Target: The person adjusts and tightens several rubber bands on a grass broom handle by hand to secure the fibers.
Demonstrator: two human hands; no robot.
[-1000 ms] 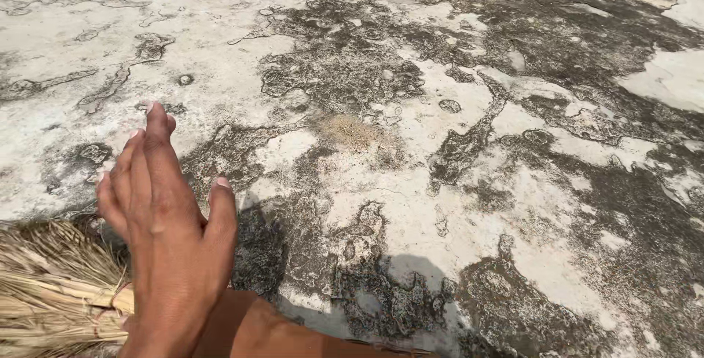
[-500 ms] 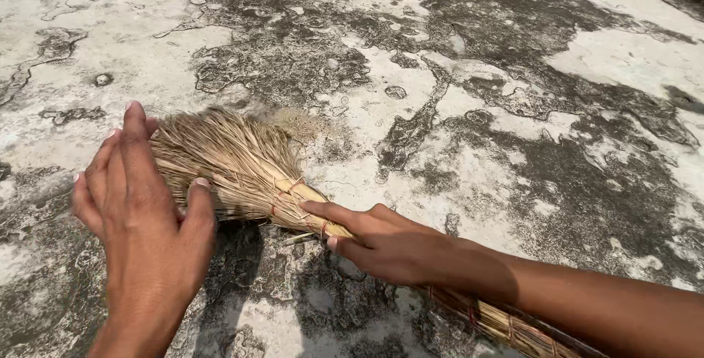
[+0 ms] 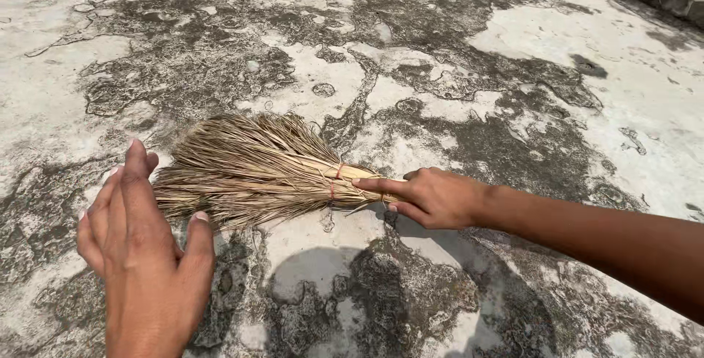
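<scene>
We see a dry straw hand broom lying across the middle of the frame on a weathered concrete floor, its fanned bristles pointing toward the left edge and its bound neck toward the centre-right. A thin red tie wraps the neck where the straws gather.

Our right hand comes in from the lower right w/ the forearm stretched across the frame. It is closed round the broom's handle just right of the tie — the index finger lies straight along the top of the bundle, pointing left toward the bristles, while the other fingers curl under and around it. The handle itself is mostly hidden inside that hand.

Our left hand sits in the lower left, seen from the back, palm down. Its fingers are straight and close together, the thumb held a little apart to the right. The fingertips reach up to the lower-left ends of the bristles — whether they touch the straws or hang just above them, we can't tell. The thumb tip is just beside the lowest bristles.

Dark mottled stains cover the pale floor, and a shadow falls at bottom centre, below the broom's neck.
</scene>
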